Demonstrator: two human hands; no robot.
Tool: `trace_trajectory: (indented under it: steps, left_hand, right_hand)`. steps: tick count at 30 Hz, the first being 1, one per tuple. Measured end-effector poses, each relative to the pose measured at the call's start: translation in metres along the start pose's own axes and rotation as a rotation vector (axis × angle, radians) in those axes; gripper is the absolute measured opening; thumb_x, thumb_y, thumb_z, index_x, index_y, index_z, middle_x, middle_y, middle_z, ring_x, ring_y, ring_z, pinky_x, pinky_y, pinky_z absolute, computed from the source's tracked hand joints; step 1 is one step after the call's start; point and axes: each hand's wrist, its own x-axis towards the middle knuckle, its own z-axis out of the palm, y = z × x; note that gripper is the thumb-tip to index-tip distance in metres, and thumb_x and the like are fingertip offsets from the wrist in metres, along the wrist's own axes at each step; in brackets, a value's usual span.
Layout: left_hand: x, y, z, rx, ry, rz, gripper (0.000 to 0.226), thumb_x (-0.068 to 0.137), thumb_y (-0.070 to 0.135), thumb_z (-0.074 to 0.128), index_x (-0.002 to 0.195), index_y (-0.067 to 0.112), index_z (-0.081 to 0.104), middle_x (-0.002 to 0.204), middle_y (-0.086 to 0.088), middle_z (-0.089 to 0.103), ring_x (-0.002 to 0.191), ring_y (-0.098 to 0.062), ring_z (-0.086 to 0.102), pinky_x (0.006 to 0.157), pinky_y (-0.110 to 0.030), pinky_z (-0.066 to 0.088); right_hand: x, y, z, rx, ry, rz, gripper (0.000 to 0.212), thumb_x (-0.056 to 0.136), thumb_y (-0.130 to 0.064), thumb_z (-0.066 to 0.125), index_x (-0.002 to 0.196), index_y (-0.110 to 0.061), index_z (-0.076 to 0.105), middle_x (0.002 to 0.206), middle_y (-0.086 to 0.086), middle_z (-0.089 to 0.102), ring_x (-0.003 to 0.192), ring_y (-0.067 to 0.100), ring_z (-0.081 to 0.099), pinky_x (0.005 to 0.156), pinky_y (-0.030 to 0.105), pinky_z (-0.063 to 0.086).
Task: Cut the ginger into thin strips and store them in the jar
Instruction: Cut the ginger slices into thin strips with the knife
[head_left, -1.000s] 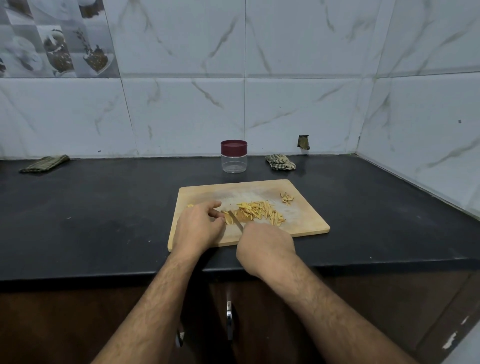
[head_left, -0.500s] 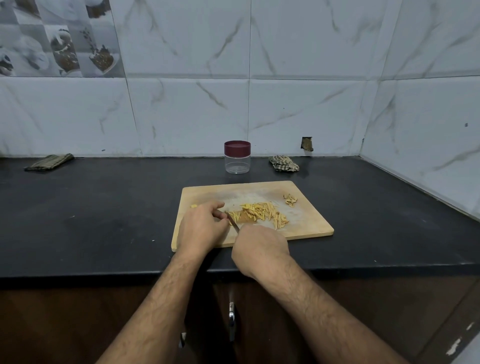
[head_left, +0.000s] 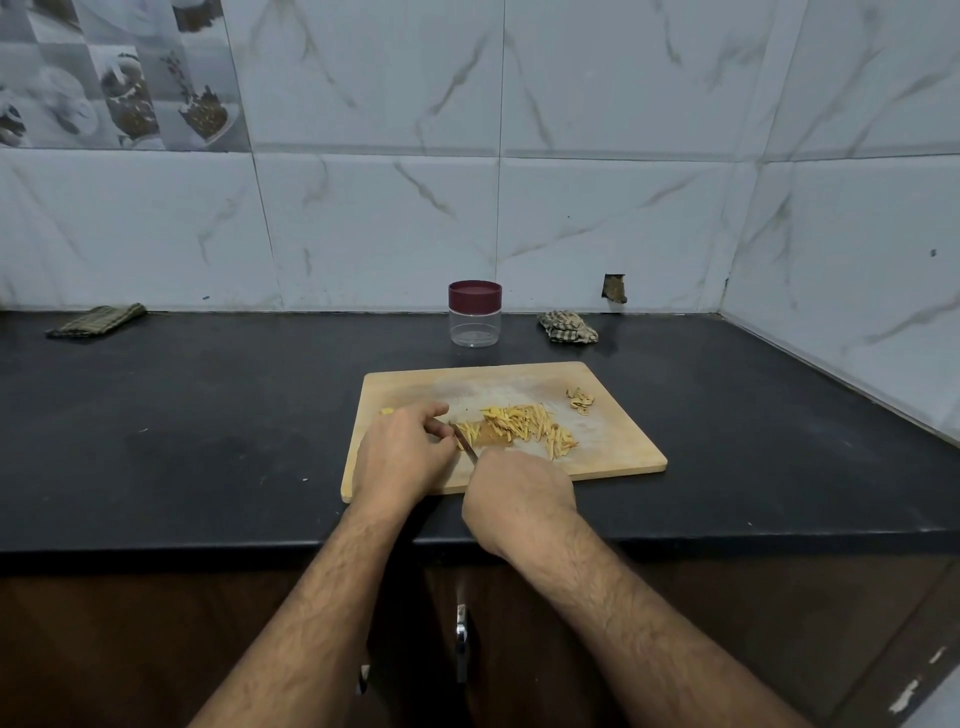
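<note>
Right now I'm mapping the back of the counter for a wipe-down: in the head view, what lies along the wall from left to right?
Folded green striped cloth → clear plastic jar with maroon lid → crumpled checked cloth.

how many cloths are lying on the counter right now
2. One cloth lies at the far left of the counter, against the wall. The other cloth sits crumpled by the back wall, right of the jar. None seems hidden.
</note>
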Motion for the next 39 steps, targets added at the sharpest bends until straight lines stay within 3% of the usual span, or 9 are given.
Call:
trace_trajectory:
  steps: [4, 11, 21, 27, 31, 35, 39]
  left_hand:
    - [0.001, -0.001, 0.000, -0.001, -0.003, 0.003, 0.046, 0.081, 0.021, 0.063, 0.126, 0.029, 0.066, 0.088, 0.020, 0.071, 0.092, -0.009, 0.065, 0.087, -0.036, 0.053]
    - [0.003, -0.002, 0.001, -0.022, -0.012, -0.007, 0.046, 0.080, 0.021, 0.064, 0.125, 0.028, 0.066, 0.086, 0.020, 0.071, 0.094, -0.009, 0.066, 0.088, -0.035, 0.052]
    - [0.008, -0.004, 0.003, -0.076, -0.038, -0.043, 0.046, 0.077, 0.021, 0.067, 0.123, 0.028, 0.067, 0.081, 0.021, 0.071, 0.095, -0.008, 0.067, 0.092, -0.036, 0.051]
    - [0.008, -0.005, 0.002, -0.063, -0.030, -0.037, 0.047, 0.077, 0.022, 0.068, 0.124, 0.029, 0.066, 0.080, 0.022, 0.071, 0.093, -0.007, 0.065, 0.089, -0.036, 0.052]
    - [0.007, -0.003, 0.002, -0.059, -0.026, -0.029, 0.047, 0.078, 0.022, 0.068, 0.124, 0.029, 0.066, 0.081, 0.021, 0.071, 0.092, -0.006, 0.065, 0.089, -0.036, 0.052]
    - [0.006, -0.003, 0.000, -0.067, -0.037, -0.039, 0.046, 0.078, 0.025, 0.070, 0.124, 0.029, 0.066, 0.080, 0.022, 0.070, 0.092, -0.007, 0.066, 0.090, -0.036, 0.052]
    - [0.004, 0.000, -0.001, -0.071, -0.036, -0.036, 0.047, 0.078, 0.024, 0.070, 0.124, 0.028, 0.066, 0.080, 0.022, 0.070, 0.091, -0.007, 0.066, 0.089, -0.036, 0.052]
  right_hand:
    - [0.001, -0.001, 0.000, -0.012, -0.008, 0.006, 0.033, 0.094, -0.014, 0.055, 0.127, -0.013, 0.054, 0.113, 0.004, 0.064, 0.084, 0.021, 0.051, 0.069, 0.033, 0.043]
    - [0.003, -0.001, -0.002, -0.057, -0.038, -0.002, 0.038, 0.094, -0.013, 0.054, 0.132, -0.015, 0.052, 0.123, 0.004, 0.063, 0.109, 0.022, 0.059, 0.074, 0.033, 0.036]
    - [-0.002, -0.001, -0.006, -0.101, -0.074, -0.039, 0.037, 0.093, -0.012, 0.060, 0.129, -0.014, 0.055, 0.123, 0.003, 0.062, 0.111, 0.022, 0.058, 0.077, 0.032, 0.037]
    - [-0.016, 0.009, -0.001, -0.066, -0.113, 0.006, 0.030, 0.093, -0.011, 0.054, 0.123, -0.016, 0.058, 0.112, 0.003, 0.062, 0.086, 0.022, 0.050, 0.070, 0.034, 0.039]
    - [-0.021, 0.011, -0.001, -0.062, -0.106, 0.013, 0.029, 0.096, -0.015, 0.051, 0.124, -0.018, 0.057, 0.118, 0.004, 0.062, 0.094, 0.022, 0.055, 0.070, 0.035, 0.039]
    - [-0.017, 0.009, -0.007, -0.076, -0.090, 0.003, 0.033, 0.094, -0.011, 0.053, 0.126, -0.017, 0.057, 0.109, 0.004, 0.060, 0.087, 0.021, 0.047, 0.069, 0.034, 0.039]
    - [-0.017, 0.012, -0.004, -0.058, -0.081, 0.008, 0.030, 0.095, -0.012, 0.051, 0.124, -0.017, 0.058, 0.114, 0.004, 0.062, 0.086, 0.021, 0.049, 0.069, 0.034, 0.040]
